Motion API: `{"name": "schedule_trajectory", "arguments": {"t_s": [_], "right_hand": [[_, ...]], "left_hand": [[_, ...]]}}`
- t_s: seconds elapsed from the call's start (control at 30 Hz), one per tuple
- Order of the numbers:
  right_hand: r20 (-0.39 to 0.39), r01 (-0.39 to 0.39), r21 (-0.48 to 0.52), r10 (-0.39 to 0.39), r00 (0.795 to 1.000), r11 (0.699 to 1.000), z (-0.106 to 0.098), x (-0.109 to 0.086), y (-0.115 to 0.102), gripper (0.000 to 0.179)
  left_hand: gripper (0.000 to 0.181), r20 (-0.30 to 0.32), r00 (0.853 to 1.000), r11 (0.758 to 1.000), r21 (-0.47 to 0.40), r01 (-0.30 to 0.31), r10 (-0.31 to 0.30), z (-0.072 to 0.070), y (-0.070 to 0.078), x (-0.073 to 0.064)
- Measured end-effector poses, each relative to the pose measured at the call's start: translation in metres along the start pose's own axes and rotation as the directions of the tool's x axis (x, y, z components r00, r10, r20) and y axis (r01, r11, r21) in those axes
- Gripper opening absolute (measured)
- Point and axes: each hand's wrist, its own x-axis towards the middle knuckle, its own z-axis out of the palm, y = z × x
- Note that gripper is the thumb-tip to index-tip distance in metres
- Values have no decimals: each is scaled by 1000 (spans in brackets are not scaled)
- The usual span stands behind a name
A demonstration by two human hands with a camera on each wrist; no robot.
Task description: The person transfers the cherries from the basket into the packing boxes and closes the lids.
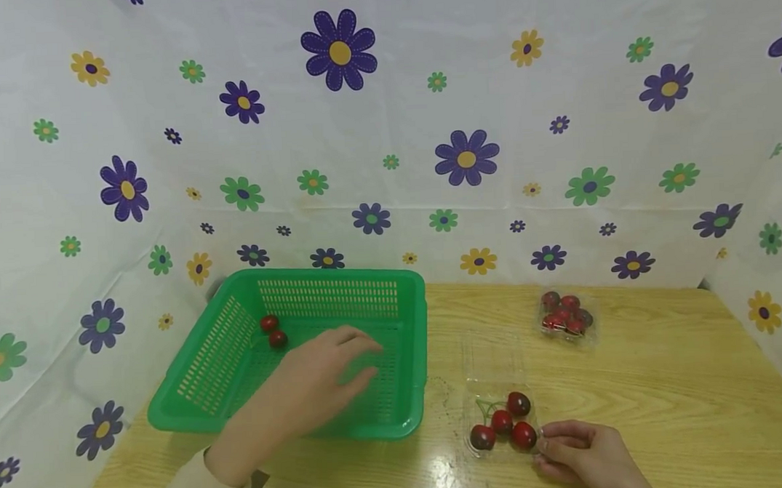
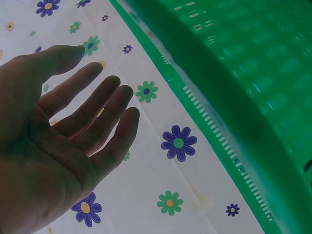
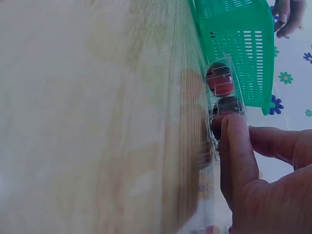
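Note:
My left hand (image 1: 314, 378) is over the green plastic basket (image 1: 412, 359), its fingers loosely spread and nothing between them. The left wrist view shows the palm and relaxed fingers beside the basket's rim. Two dark red cherries (image 1: 278, 339) lie in the basket at its left side. To the right, a clear plastic clamshell box (image 1: 492, 357) lies with its lid folded back, holding several cherries (image 1: 501, 422) with green stems. My right hand (image 1: 590, 454) grips that box's right edge between thumb and fingers; the right wrist view shows fingers against its wall.
Farther back on the right of the wooden table (image 1: 658, 363) is a second clear box with several cherries (image 1: 567, 315) in it. A white flower-printed cloth (image 1: 398, 112) hangs behind the table and along its sides.

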Motion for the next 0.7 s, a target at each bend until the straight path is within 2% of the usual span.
{"name": "schedule_trajectory", "arguments": {"t_s": [0.27,0.43,0.7], "right_hand": [[46,16,5,-16,999,1000,-4,-2,1,48],[25,10,4,-10,1000,1000,-2,-2,-2,45],[5,0,3,0,1000,1000,1,-2,-4,42]], "left_hand": [[25,32,998,999,21,46,-46,-7,-15,-8],[24,60,994,996,15,88,-88,-14,-24,-11],[23,106,990,994,-43,97,-92,-19,-40,-16]]}}
